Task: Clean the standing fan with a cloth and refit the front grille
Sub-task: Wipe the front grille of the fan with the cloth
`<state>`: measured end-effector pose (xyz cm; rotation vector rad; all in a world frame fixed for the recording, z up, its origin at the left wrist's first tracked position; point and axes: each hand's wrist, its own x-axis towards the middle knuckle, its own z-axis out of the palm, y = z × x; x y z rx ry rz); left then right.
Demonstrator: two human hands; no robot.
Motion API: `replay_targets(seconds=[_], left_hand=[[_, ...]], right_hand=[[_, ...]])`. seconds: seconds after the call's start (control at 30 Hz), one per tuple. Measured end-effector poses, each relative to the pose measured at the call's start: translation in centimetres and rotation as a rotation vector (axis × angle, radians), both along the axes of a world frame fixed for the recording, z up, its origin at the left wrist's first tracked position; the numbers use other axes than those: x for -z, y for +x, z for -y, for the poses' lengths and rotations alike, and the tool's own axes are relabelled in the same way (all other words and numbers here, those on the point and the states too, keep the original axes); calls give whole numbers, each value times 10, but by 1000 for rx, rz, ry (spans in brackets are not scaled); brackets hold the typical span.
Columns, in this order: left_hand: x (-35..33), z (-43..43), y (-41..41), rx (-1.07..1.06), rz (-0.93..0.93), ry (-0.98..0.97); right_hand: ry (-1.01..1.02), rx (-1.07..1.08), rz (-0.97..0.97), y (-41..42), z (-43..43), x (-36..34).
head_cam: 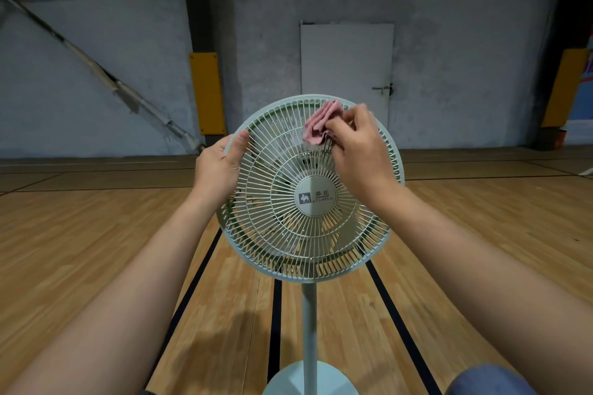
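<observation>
The standing fan (308,202) is standing on the wooden floor (96,234), front grille (288,234) fitted. The left hand (219,167) is gripping its left rim while the right hand (359,151) is pinching a pink cloth (319,125) against the upper bars. Wiping is underway; next probably calls for sweeping along the remaining bars.

We see the pale green standing fan (306,202) upright on its round base at the wooden floor's near edge, front grille (324,244) fitted, a crumpled pink cloth (317,127) against the grille's upper right.
</observation>
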<state>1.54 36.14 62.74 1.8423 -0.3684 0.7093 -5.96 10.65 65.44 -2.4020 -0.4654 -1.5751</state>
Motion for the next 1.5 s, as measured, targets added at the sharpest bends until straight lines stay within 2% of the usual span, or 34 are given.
replay_targets(seconds=[0.27,0.43,0.97,1.17,1.5], left_hand=[[0,-1,-4,-27,5,3],[1,-1,-3,-23,9,18],[-1,0,-9,-15,-8,22],[-2,1,-9,-20,-17,28],[-1,-1,-11,-15,-24,15]], right_hand=[[37,25,44,5,7,-28],[46,-12,69,3,9,-7],[-36,-136,-87,-10,5,77],[-92,-76,-81,-10,13,60],[54,54,38,1,34,-3]])
